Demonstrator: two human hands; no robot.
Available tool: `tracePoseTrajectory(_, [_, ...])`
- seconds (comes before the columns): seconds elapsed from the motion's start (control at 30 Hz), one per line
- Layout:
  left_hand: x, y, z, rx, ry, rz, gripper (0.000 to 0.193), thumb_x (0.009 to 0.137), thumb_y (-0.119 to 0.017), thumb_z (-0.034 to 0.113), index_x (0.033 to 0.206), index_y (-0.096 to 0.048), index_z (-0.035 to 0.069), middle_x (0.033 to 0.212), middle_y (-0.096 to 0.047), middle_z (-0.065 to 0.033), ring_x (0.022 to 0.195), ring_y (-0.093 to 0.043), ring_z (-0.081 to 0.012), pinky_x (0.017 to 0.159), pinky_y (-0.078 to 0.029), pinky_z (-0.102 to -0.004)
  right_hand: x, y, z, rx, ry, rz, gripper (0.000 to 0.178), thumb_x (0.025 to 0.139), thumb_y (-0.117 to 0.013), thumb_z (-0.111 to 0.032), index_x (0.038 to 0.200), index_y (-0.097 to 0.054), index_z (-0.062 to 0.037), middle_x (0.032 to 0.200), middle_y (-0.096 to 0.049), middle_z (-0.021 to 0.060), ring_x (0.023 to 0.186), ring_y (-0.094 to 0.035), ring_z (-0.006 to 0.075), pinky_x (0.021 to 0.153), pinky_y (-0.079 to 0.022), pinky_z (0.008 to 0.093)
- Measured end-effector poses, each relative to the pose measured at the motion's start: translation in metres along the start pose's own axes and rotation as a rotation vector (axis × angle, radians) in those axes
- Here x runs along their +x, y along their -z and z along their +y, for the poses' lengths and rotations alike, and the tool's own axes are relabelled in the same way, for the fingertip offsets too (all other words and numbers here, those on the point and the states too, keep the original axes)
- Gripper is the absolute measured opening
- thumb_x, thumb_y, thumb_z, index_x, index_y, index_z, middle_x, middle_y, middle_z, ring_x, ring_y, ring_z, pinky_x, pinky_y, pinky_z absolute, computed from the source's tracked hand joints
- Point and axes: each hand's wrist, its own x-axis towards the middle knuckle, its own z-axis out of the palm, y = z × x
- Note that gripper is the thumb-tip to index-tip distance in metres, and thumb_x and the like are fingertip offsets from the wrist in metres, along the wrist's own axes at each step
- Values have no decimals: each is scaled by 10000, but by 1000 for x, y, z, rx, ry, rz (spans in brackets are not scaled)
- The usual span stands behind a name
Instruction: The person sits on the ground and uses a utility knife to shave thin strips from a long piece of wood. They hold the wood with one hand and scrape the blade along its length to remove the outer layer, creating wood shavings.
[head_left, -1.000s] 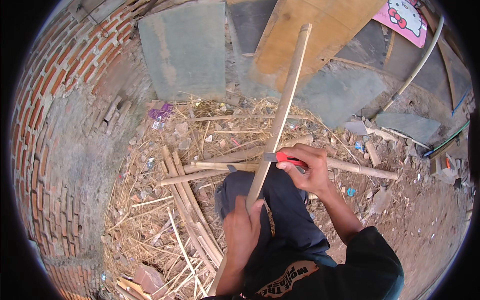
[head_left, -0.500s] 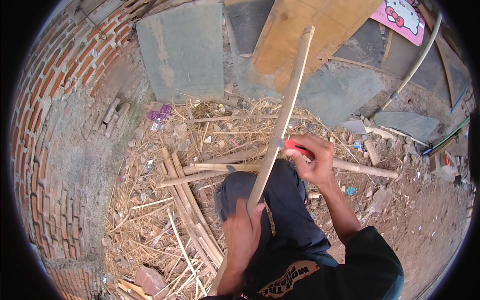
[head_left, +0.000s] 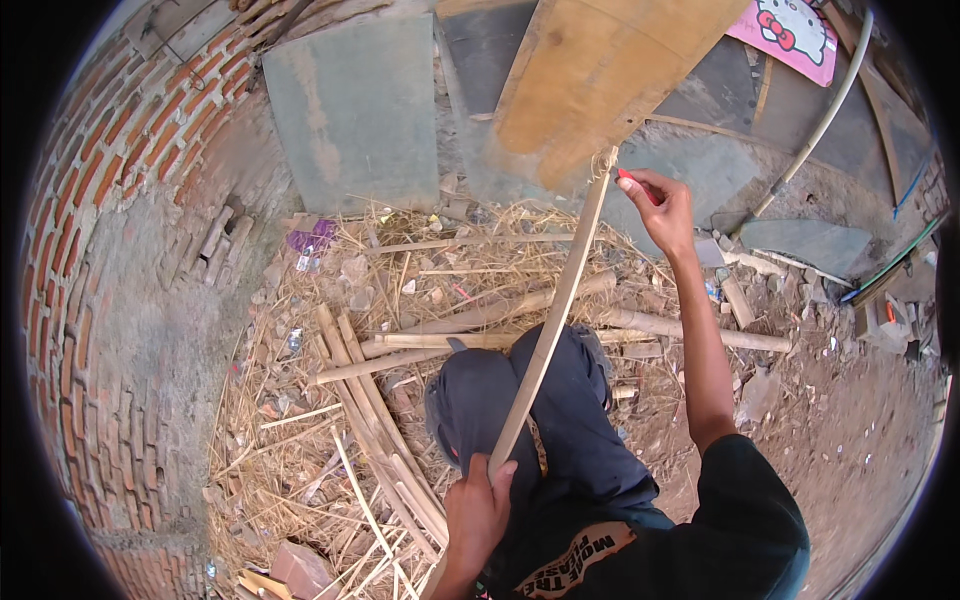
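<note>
My left hand (head_left: 478, 512) is closed around the near end of a long split bamboo strip (head_left: 558, 318). The strip slants up and away across my dark-trousered knees, its far end to the right. A small red-handled knife (head_left: 626, 176) is gripped in my right hand (head_left: 664, 212) at that far end, my arm stretched forward. The blade is hard to make out there. Thin curled shavings (head_left: 602, 162) cling to the strip's tip beside the knife.
Bamboo pieces (head_left: 375, 400) lie left of my legs, and bamboo poles (head_left: 700, 334) lie ahead. Straw and rubble cover the ground. A brick wall (head_left: 90, 330) rises at left; a grey panel (head_left: 355, 120) and an orange-brown board (head_left: 590, 80) lean at the back.
My right hand has moved forward with the knife, from the strip's middle to its far end. The strip's tip now sits lower in view, with curled shavings on it.
</note>
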Motion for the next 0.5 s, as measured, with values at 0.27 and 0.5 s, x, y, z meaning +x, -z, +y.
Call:
tracePoseTrajectory(0.27, [15, 0, -13, -209, -45, -60, 438, 1149, -500, 390, 981, -606, -1, 655, -592, -191, 616, -637, -405, 595, -461, -478, -9, -11, -10, 302, -216, -100, 341, 1021, -745, -322, 1081, -787, 11, 757, -677, 7, 655, -519, 102, 638, -455, 303])
tracePoseTrajectory(0.5, [36, -6, -23, -720, 79, -211, 551, 1178, -378, 491, 916, -583, 52, 701, -451, 38, 613, -401, -68, 561, -351, -265, -98, -26, -57, 156, 12, -240, 228, 993, -773, -228, 1064, -764, -12, 777, -678, 51, 660, -593, 130, 624, -467, 281])
